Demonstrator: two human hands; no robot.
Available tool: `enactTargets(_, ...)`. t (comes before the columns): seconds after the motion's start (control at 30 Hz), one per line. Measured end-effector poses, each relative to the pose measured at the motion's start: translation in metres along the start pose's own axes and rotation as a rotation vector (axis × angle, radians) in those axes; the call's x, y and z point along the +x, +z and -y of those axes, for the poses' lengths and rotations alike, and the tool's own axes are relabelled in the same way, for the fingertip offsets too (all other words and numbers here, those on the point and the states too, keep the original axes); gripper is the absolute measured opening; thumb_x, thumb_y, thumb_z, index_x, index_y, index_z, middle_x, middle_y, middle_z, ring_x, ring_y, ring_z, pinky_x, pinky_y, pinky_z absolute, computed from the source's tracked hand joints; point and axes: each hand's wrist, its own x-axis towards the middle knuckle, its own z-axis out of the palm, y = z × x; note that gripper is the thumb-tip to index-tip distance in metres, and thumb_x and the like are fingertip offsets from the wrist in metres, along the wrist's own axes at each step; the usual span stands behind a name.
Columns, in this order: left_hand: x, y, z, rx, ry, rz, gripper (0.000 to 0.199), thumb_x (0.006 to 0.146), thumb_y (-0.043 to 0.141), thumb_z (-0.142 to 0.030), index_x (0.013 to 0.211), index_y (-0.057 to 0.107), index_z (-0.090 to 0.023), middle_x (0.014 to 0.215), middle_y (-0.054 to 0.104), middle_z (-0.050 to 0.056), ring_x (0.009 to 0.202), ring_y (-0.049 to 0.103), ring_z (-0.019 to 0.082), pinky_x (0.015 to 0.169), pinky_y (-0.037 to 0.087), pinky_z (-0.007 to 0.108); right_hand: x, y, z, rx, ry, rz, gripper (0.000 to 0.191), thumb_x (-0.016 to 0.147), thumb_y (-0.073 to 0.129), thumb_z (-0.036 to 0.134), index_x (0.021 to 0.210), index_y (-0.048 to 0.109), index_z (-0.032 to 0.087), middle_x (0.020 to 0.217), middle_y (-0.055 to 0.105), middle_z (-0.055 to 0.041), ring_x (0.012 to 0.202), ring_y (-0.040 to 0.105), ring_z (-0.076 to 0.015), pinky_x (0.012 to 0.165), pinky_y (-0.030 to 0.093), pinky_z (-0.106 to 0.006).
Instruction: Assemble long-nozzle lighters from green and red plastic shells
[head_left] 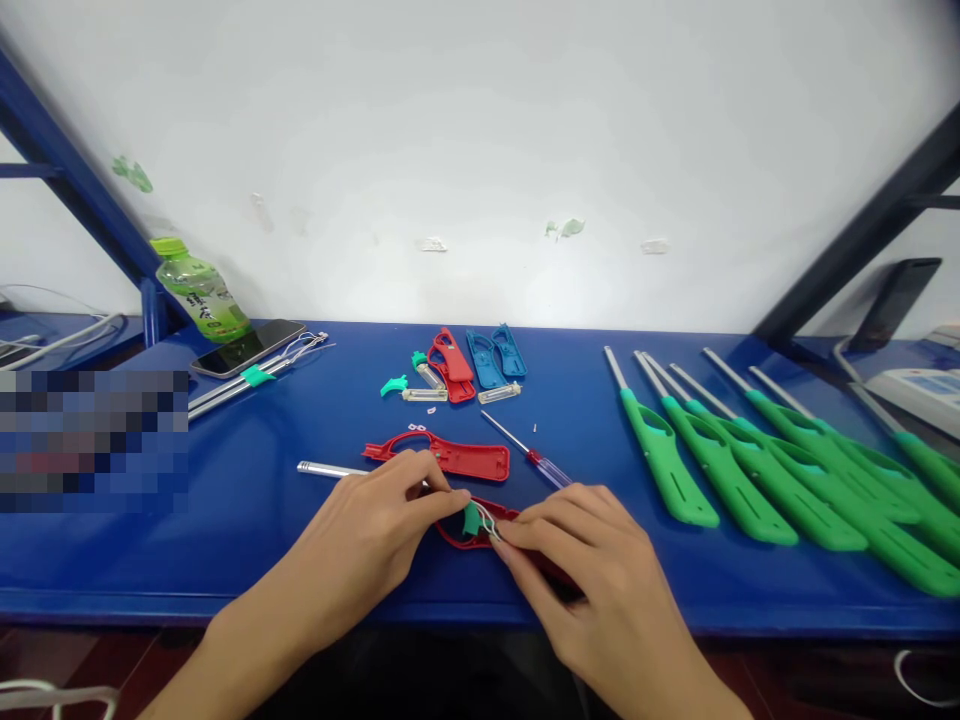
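Close to the table's front edge, an opened lighter half-shell (463, 543), red and hollow, lies under both hands. A green trigger (472, 519) sits in it, and thin white wires (489, 522) loop out beside the trigger. My left hand (382, 515) pinches the wires' left end between thumb and forefinger, its palm over a silver lighter tube (330, 469). From the other side my right hand (589, 560) pinches the same wires at the fingertips and covers the shell's right end. The matching red half-shell (472, 459) lies just behind, and a screwdriver (529, 452) with a clear handle rests nearby.
Several green lighters (667, 460) lie at the right. Farther back are red shell pieces (451, 362), blue shell pieces (487, 358) and clear fuel tanks (425, 395). At the left are wired metal tubes (225, 396), a phone (247, 348) and a bottle (201, 292).
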Motion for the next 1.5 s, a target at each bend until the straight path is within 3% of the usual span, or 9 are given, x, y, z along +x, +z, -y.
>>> enactTargets(0.27, 0.004, -0.014, -0.020, -0.006, -0.108, 0.149, 0.027, 0.114, 0.050, -0.017, 0.119, 0.075, -0.024, 0.108, 0.070, 0.005, 0.086, 0.069, 0.019, 0.071, 0.057, 0.032, 0.003, -0.003, 0.006, -0.126, -0.111, 0.004, 0.014, 0.106, 0.069, 0.013, 0.097, 0.076, 0.021, 0.090, 0.077, -0.0003, 0.081, 0.064, -0.0175, 0.076, 0.045, -0.038)
enactTargets(0.43, 0.006, -0.019, -0.026, 0.015, -0.126, 0.156, 0.030, 0.114, 0.048, -0.022, 0.118, 0.077, -0.025, 0.111, 0.070, 0.006, 0.094, 0.069, 0.022, 0.071, 0.057, 0.034, 0.003, -0.002, 0.005, -0.192, -0.142, 0.008, 0.011, 0.106, 0.070, 0.015, 0.097, 0.073, 0.021, 0.091, 0.075, -0.0007, 0.081, 0.063, -0.0185, 0.077, 0.044, -0.039)
enactTargets(0.53, 0.006, -0.025, -0.017, 0.085, -0.143, 0.116, 0.032, 0.113, 0.048, -0.022, 0.127, 0.077, -0.026, 0.119, 0.072, 0.008, 0.103, 0.070, 0.024, 0.070, 0.057, 0.033, -0.001, 0.000, 0.003, -0.178, -0.073, 0.023, 0.006, 0.105, 0.074, 0.022, 0.100, 0.070, 0.022, 0.099, 0.073, -0.0022, 0.088, 0.064, -0.0214, 0.083, 0.046, -0.040)
enactTargets(0.63, 0.003, -0.033, -0.002, 0.162, -0.173, 0.098, 0.033, 0.113, 0.051, -0.025, 0.133, 0.077, -0.025, 0.119, 0.075, 0.008, 0.101, 0.071, 0.024, 0.071, 0.059, 0.033, -0.004, 0.002, 0.001, -0.218, -0.004, 0.020, 0.012, 0.107, 0.073, 0.034, 0.113, 0.068, 0.024, 0.111, 0.073, -0.0064, 0.100, 0.065, -0.0279, 0.092, 0.048, -0.045)
enactTargets(0.77, -0.003, -0.040, 0.015, 0.128, -0.191, 0.166, 0.033, 0.113, 0.050, -0.026, 0.121, 0.082, -0.026, 0.112, 0.079, 0.006, 0.097, 0.073, 0.024, 0.077, 0.061, 0.035, -0.007, 0.004, -0.002, -0.253, 0.042, 0.058, 0.036, 0.113, 0.064, 0.043, 0.144, 0.059, 0.026, 0.125, 0.076, -0.0083, 0.112, 0.066, -0.0328, 0.099, 0.048, -0.051)
enactTargets(0.9, -0.004, -0.041, 0.021, 0.053, -0.177, 0.204, 0.034, 0.114, 0.052, -0.027, 0.110, 0.085, -0.028, 0.111, 0.081, 0.004, 0.098, 0.072, 0.022, 0.081, 0.060, 0.033, -0.008, 0.005, -0.005, -0.224, 0.061, 0.083, 0.030, 0.113, 0.065, 0.036, 0.142, 0.062, 0.030, 0.125, 0.077, -0.0054, 0.112, 0.067, -0.0309, 0.100, 0.049, -0.051)
enactTargets(1.13, -0.004, -0.043, 0.019, 0.058, -0.162, 0.242, 0.040, 0.113, 0.049, -0.018, 0.110, 0.086, -0.033, 0.109, 0.078, 0.003, 0.092, 0.069, 0.020, 0.071, 0.055, 0.028, -0.007, 0.004, -0.008, -0.152, 0.113, 0.108, 0.029, 0.111, 0.069, 0.032, 0.139, 0.064, 0.035, 0.122, 0.077, -0.0020, 0.107, 0.069, -0.0290, 0.095, 0.052, -0.048)
enactTargets(1.37, -0.003, -0.039, 0.013, 0.135, -0.119, 0.242, 0.045, 0.103, 0.048, -0.003, 0.108, 0.085, -0.029, 0.098, 0.075, 0.004, 0.083, 0.066, 0.020, 0.060, 0.047, 0.028, -0.004, 0.002, -0.008, -0.111, 0.123, 0.117, 0.030, 0.108, 0.074, 0.026, 0.135, 0.066, 0.036, 0.120, 0.077, 0.0004, 0.106, 0.069, -0.0274, 0.093, 0.053, -0.047)
enactTargets(1.5, -0.008, -0.038, 0.010, 0.136, -0.154, 0.263, 0.049, 0.100, 0.048, 0.002, 0.110, 0.083, -0.031, 0.103, 0.075, 0.003, 0.090, 0.066, 0.021, 0.067, 0.049, 0.030, -0.005, 0.003, -0.009, -0.105, 0.116, 0.095, 0.029, 0.109, 0.073, 0.027, 0.136, 0.066, 0.035, 0.121, 0.077, -0.0008, 0.107, 0.069, -0.0277, 0.093, 0.054, -0.047)
